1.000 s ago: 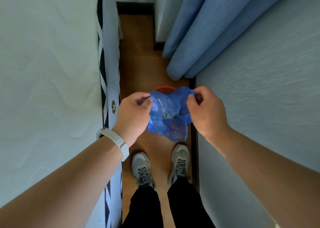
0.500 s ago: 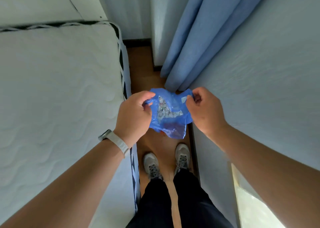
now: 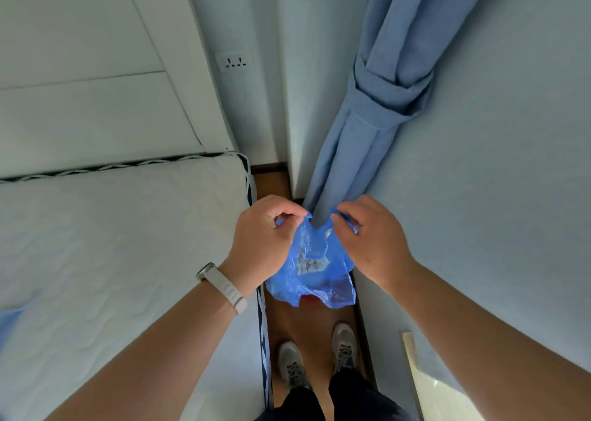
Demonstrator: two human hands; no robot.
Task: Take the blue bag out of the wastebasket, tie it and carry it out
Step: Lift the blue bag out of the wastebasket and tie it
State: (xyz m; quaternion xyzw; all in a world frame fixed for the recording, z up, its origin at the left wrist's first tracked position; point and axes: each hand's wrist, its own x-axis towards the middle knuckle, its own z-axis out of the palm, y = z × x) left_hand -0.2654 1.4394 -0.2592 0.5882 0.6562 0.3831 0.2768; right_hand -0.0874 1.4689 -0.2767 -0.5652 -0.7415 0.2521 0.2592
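Both hands, left hand (image 3: 260, 241) and right hand (image 3: 372, 238), pinch the blue bag (image 3: 311, 273) hanging between them, seemingly clear of the wastebasket, so next I knot its corners.

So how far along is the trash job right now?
Done: the blue bag hangs lifted in the air. In hand: the left hand and right hand each pinch a top corner, no knot visible yet. Left: tie it and carry it out.
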